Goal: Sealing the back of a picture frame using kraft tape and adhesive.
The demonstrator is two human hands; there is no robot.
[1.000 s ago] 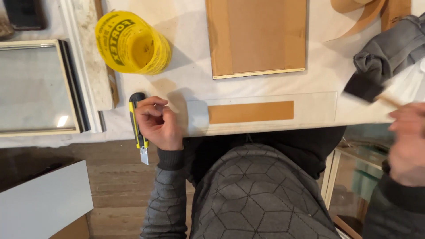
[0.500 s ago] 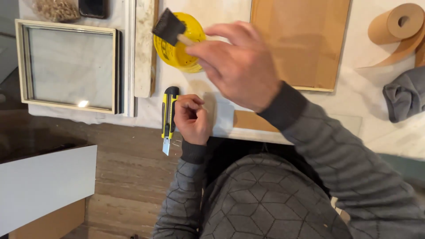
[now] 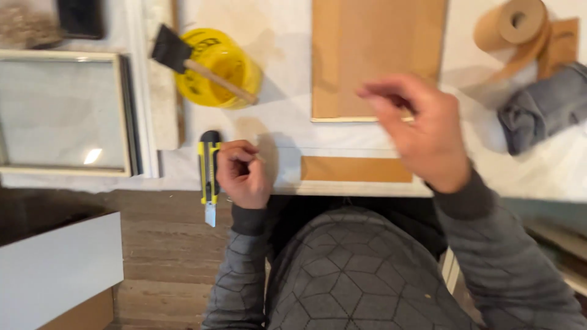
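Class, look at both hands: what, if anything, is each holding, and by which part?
The left hand lies fisted beside the utility knife, apparently not gripping it. The right hand, blurred, is open above the table and holds nothing.

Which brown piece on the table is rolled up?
The brown paper roll at the far right corner; the large board and narrow strip lie flat.

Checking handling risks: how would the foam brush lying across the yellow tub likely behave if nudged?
The foam brush probably weighs little, with its thin wooden handle and soft dark head. Lying tilted across the yellow tub rim, it could easily slide or tip off. The head would likely squash rather than resist.
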